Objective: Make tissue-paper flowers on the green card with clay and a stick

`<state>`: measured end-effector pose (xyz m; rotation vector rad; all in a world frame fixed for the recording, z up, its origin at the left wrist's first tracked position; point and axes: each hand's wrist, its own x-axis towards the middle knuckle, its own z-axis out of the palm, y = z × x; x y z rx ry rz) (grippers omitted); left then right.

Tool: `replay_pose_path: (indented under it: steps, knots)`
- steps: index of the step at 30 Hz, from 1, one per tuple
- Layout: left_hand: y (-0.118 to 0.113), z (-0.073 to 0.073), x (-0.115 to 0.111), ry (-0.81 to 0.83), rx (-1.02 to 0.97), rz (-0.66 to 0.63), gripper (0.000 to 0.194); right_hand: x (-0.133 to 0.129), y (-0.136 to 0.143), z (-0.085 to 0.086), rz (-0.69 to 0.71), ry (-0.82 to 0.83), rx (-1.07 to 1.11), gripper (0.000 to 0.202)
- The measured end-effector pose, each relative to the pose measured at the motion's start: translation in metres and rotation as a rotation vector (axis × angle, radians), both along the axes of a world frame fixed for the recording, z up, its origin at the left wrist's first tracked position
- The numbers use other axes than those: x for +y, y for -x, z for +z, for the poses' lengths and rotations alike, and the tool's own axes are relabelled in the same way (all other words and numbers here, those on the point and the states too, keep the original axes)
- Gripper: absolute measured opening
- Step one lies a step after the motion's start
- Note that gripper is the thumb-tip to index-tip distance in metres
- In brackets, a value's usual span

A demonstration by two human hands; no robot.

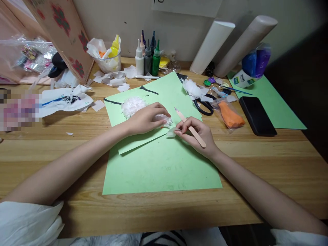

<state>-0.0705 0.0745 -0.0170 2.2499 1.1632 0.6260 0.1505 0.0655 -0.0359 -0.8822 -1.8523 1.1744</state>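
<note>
And the right hand (200, 135), grip narrow, pinches a thin scrap (170, 133) and a pale stick (200, 140) over green paper (164, 171) on the counter (164, 212). The left hand (146, 118) curls over white tufts (167, 121), its hold hard to tell; moving that scrap calls for lightness

Nothing reads surely: cut-off strokes on the wall sheet (188, 7), tiny unclear lettering on the cup (244, 80).

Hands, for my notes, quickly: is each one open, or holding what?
Left hand: open, fingers over a white tuft.
Right hand: closed, holding a wooden stick and thin paper.
</note>
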Motion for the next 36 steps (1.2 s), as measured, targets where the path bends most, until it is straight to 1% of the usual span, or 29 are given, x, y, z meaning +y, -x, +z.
replay_pose_path:
  steps: [3,8,11,13,14,16,18,19,23,28,36]
  knots:
    - [0.001,0.000,0.001,0.005,-0.004,-0.004,0.026,-0.002,0.011,0.001,0.031,-0.063,-0.041,0.018]
    - [0.001,-0.002,-0.001,0.000,-0.019,-0.003,0.026,0.004,0.028,0.004,0.032,-0.298,-0.159,0.014]
    - [0.000,-0.004,-0.003,-0.012,-0.026,0.012,0.026,0.004,0.024,0.006,-0.033,-0.416,-0.177,0.016]
    - [0.000,-0.007,-0.004,-0.035,-0.037,0.016,0.026,0.001,0.014,0.006,-0.085,-0.481,-0.103,0.020]
    - [0.000,-0.008,-0.005,-0.049,-0.044,0.017,0.026,-0.001,0.009,0.006,-0.081,-0.509,-0.043,0.026]
    - [0.000,-0.010,-0.006,-0.075,-0.049,0.020,0.026,-0.006,0.001,0.004,0.042,-0.555,0.047,0.039]
    - [-0.001,-0.011,-0.006,-0.098,-0.044,0.023,0.026,-0.008,-0.003,0.002,0.183,-0.585,0.056,0.043]
    - [-0.001,-0.011,-0.007,-0.109,-0.040,0.022,0.026,-0.009,-0.003,0.002,0.229,-0.596,0.033,0.043]
    - [-0.001,-0.010,-0.008,-0.133,-0.027,0.014,0.026,-0.005,0.004,0.002,0.305,-0.626,-0.101,0.037]
    - [-0.002,-0.010,-0.008,-0.125,-0.012,0.017,0.028,-0.001,0.007,0.002,0.312,-0.619,-0.215,0.035]
    - [-0.002,-0.009,-0.008,-0.117,0.000,0.015,0.028,-0.001,0.008,0.002,0.301,-0.642,-0.230,0.034]
